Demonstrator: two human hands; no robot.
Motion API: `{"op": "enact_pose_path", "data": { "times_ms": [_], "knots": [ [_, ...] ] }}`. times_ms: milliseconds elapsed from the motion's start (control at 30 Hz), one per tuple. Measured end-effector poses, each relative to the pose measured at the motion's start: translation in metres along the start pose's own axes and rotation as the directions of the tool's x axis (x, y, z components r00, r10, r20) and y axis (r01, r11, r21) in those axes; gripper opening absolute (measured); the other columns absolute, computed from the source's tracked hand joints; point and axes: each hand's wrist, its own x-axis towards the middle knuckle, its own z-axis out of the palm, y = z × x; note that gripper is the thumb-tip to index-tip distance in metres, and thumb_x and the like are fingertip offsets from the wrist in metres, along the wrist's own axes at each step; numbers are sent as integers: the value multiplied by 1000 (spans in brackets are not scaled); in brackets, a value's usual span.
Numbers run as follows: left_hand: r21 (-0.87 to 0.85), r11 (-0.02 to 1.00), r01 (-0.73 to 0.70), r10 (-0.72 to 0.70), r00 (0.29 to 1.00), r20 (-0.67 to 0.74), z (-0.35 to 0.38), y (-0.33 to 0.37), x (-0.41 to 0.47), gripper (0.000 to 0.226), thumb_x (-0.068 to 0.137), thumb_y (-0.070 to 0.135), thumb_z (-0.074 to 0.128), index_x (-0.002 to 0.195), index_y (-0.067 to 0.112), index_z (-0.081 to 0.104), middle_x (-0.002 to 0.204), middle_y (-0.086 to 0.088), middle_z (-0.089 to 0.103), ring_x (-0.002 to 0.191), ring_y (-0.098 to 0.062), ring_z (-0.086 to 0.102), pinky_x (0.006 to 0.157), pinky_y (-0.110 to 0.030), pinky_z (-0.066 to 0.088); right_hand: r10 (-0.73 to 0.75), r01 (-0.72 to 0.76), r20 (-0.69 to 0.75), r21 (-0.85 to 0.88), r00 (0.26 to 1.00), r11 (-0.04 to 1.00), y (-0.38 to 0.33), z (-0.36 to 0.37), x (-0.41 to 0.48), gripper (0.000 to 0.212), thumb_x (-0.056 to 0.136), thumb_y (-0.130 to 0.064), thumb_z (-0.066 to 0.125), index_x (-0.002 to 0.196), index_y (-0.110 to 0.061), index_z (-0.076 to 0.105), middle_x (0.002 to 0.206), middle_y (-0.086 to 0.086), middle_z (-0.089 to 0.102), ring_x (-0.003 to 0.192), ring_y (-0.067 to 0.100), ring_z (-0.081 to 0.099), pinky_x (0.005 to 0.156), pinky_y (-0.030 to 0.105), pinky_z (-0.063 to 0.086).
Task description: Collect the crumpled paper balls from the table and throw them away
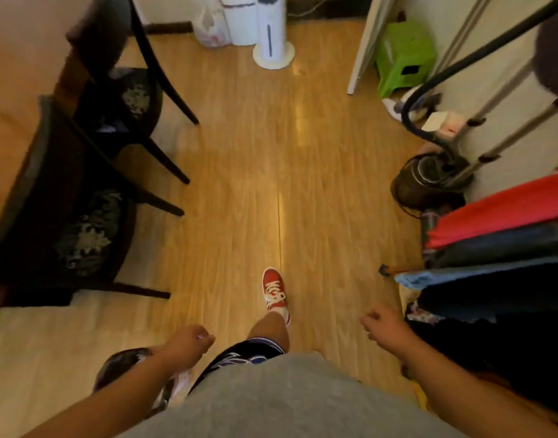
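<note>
Ahead, white bin (239, 20) beside plastic bag (209, 26).

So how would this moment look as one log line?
phase: walking | left hand: curled, contents unseen | right hand: curled, contents unseen | paper balls: none visible | ahead: white bin

Table (6, 128) cut off by left edge; left hand (189, 341) blurred.
</note>
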Motion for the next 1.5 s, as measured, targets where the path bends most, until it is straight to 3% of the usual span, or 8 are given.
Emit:
{"op": "enact_pose_path", "data": {
  "times_ms": [200, 400, 600, 767, 867, 967, 1333, 1500],
  "knots": [
    [-118, 981, 152, -153, 988, 1, -43, 2, 49, 24, 89, 34, 58, 74, 15, 59, 82, -21, 64, 95, -49, 63, 86, -53, 52, -142, 144, 33, -93, 989, 985, -135, -34, 74, 15, 89, -29, 59, 79, -19, 61, 83, 7, 68, 84, 26, 69, 69, 33, 49],
    [-90, 992, 92, -93, 996, -1, -113, 85, 94, 21, 91, 31, 58, 80, 13, 62, 87, -13, 70, 83, -30, 66, 75, -35, 52, -107, 108, 11, -124, 994, 986, -203, -85, 121, 12, 90, -26, 60, 82, -19, 63, 81, 8, 68, 70, 22, 65, 61, 31, 47],
    [-158, 987, -34, 32, 999, -14, -175, 202, 141, 27, 92, 32, 56, 91, 6, 64, 93, -16, 69, 89, -32, 64, 78, -38, 50, 42, -43, -26, -43, 999, 998, -225, -144, 165, 19, 92, -14, 59, 74, -9, 58, 70, 14, 58, 68, 28, 55, 68, 42, 47],
    [-259, 959, -118, 121, 993, -6, -218, 301, 189, 21, 92, 35, 56, 89, 15, 63, 89, -6, 70, 82, -20, 65, 64, -28, 47, 132, -133, -16, -56, 991, 990, -250, -186, 212, 16, 94, -19, 57, 88, -5, 60, 73, 17, 56, 61, 26, 52, 53, 30, 44],
    [-268, 952, -150, 146, 989, -33, -246, 352, 220, 23, 91, 37, 57, 90, 16, 64, 90, -7, 70, 82, -20, 66, 62, -28, 47, 117, -115, 5, -143, 993, 983, -280, -210, 252, 20, 92, -25, 58, 83, -8, 62, 74, 16, 63, 73, 33, 61, 71, 39, 50],
    [-291, 950, -117, 104, 993, -60, -271, 383, 244, 25, 92, 36, 57, 89, 13, 64, 91, -10, 70, 80, -21, 64, 62, -28, 45, 87, -83, 9, -216, 996, 973, -327, -236, 292, 21, 89, -27, 61, 75, -11, 60, 72, 15, 68, 75, 34, 65, 67, 36, 45],
    [-394, 907, 151, -211, 971, -113, -339, 357, 280, 22, 91, 34, 59, 83, 14, 62, 84, -8, 65, 68, -18, 55, 58, -26, 40, -208, 269, 190, -399, 960, 877, -620, -263, 382, 18, 92, -33, 60, 88, -16, 62, 90, 7, 67, 85, 27, 66, 79, 43, 53],
    [-443, 875, 193, -257, 963, -87, -380, 338, 315, 24, 91, 34, 58, 79, 14, 61, 76, -5, 62, 63, -16, 52, 56, -27, 37, -291, 383, 262, -441, 920, 812, -736, -233, 407, 20, 92, -28, 60, 90, -9, 65, 89, 15, 69, 84, 31, 68, 71, 37, 50]
  ]
}}
